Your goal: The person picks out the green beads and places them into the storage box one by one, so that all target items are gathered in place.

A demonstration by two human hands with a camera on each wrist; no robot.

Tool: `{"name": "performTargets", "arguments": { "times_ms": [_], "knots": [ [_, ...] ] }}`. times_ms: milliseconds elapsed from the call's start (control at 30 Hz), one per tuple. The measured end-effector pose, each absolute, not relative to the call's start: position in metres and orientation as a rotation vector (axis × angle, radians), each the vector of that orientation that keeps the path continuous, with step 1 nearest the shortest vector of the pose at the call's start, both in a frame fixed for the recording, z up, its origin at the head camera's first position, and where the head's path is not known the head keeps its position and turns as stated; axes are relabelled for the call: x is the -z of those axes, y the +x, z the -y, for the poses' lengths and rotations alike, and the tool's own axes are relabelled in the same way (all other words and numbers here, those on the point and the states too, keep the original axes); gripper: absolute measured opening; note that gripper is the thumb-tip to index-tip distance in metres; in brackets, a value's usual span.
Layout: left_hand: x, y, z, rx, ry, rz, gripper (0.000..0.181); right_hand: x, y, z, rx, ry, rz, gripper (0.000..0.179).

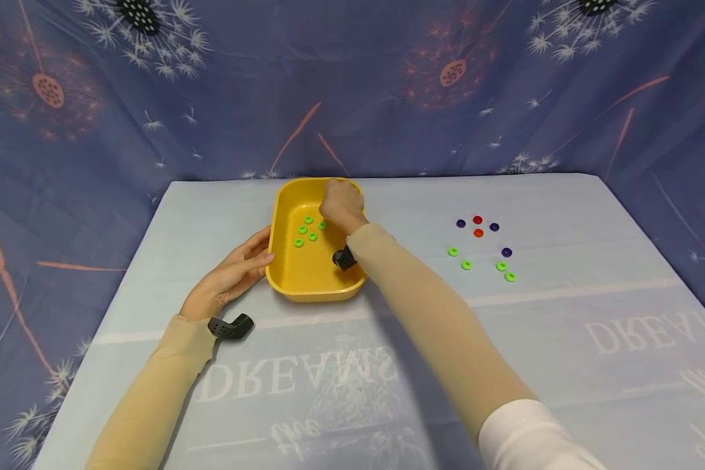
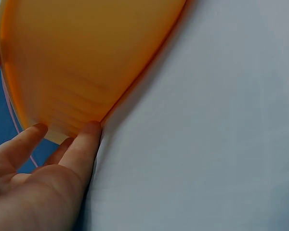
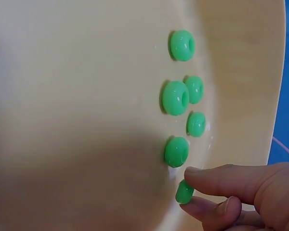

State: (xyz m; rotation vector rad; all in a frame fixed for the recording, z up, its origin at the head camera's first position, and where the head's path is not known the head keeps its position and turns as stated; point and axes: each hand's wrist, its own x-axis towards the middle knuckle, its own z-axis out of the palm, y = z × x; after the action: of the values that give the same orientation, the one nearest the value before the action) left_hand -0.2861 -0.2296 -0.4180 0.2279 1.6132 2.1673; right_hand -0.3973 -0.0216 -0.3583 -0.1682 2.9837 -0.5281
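Observation:
A yellow plastic tray [image 1: 305, 274] stands on the cloth-covered table, several green beads [image 1: 313, 236] on its floor. On its left side my left hand [image 1: 229, 274] holds the tray, thumb by the rim and fingertips low against the outer wall in the left wrist view. My right hand [image 1: 342, 202] reaches into the far right part of the tray. Between thumb and index finger it pinches a green ring-shaped bead [image 3: 184, 192], close to the tray's wall. The other green beads [image 3: 175, 97] lie in a loose row beside it.
Right of the tray, loose beads lie on the table: two red beads [image 1: 478, 220], three dark purple beads [image 1: 507, 252] and several green beads [image 1: 501, 266]. A dark blue patterned curtain [image 1: 388, 98] hangs behind the table [image 1: 564, 359]. Each wrist carries a black camera [image 1: 232, 326].

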Motion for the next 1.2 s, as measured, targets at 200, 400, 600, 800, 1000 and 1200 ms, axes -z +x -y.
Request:
{"name": "performTargets", "arguments": {
  "times_ms": [200,400,600,800,1000,1200],
  "knots": [
    [0.418,-0.286,0.23,-2.171,0.22,-1.61,0.078,0.36,-0.398,0.022,0.509,-0.184,-2.971,0.004],
    [0.418,-0.287,0.229,-2.169,0.22,-1.612,0.077,0.359,-0.398,0.022,0.5,-0.168,-2.964,0.007],
    [0.417,-0.287,0.228,-2.166,0.218,-1.608,0.078,0.359,-0.398,0.022,0.502,-0.146,-2.955,0.012],
    [0.417,-0.287,0.227,-2.164,0.225,-1.596,0.078,0.359,-0.397,0.021,0.508,-0.146,-2.952,0.015],
    [0.416,-0.286,0.227,-2.155,0.22,-1.605,0.079,0.35,-0.4,0.013,0.648,-0.151,-2.96,0.008],
    [0.416,-0.286,0.227,-2.146,0.213,-1.623,0.078,0.338,-0.4,0.004,0.782,-0.115,-2.957,0.018]
  ]
}}
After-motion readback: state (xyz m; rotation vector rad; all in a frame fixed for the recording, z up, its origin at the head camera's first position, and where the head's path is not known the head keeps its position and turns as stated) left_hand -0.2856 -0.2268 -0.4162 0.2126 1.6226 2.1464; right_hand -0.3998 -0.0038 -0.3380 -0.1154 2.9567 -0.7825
